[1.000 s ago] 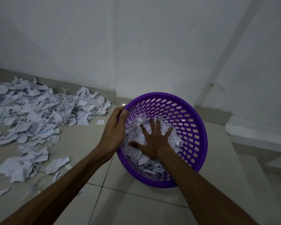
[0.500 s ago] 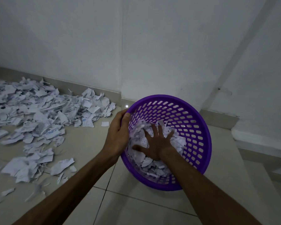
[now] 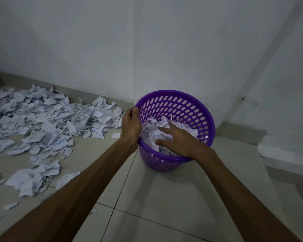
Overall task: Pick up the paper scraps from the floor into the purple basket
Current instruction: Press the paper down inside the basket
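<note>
Our left hand [image 3: 130, 125] grips the purple basket [image 3: 202, 109] by its rim; our right hand [image 3: 177, 143], fingers [image 3: 162, 142] spread, presses paper scraps [image 3: 153, 135] inside, more littering the floor [image 3: 164, 198].

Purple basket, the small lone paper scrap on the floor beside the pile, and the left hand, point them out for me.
Purple basket [image 3: 196, 109]: head view, far inner wall, on the slotted plastic.
Lone paper scrap [image 3: 116, 135]: head view, middle of the small white piece.
Left hand [image 3: 130, 124]: head view, back of the hand gripping the rim.

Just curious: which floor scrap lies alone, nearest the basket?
The small blank square scrap, lying apart between the big paper pile and the purple basket.
</note>
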